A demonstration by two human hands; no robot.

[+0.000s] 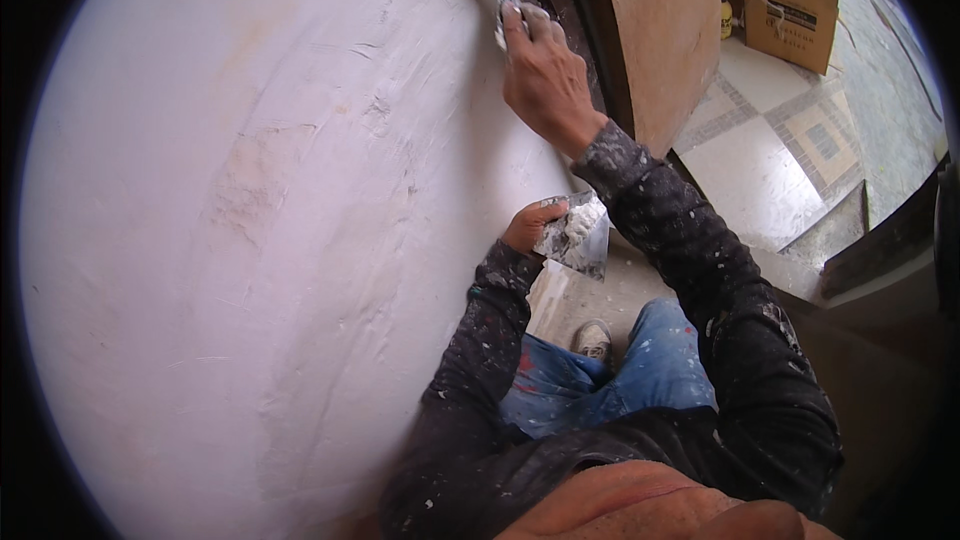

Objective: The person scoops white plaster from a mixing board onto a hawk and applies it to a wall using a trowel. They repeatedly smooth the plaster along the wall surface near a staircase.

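My right hand (550,85) is raised and closed around a putty knife (501,2), mostly hidden by the fingers. Its tip meets the white wall edge alongside the dark door frame (565,10). Lower down, my left hand (525,228) grips a wide metal scraper (597,258) near the wall. A lump of white putty (582,221) sits on that scraper's blade. The white plastered wall (350,190) fills the left side, with rough patches and ridges on its surface.
A brown door panel (660,30) stands right of the frame. Beyond it, a cardboard box (791,12) and a small yellow container (726,20) rest on the patterned tile floor (745,175). My shoe (593,341) is on the floor close to the wall's base.
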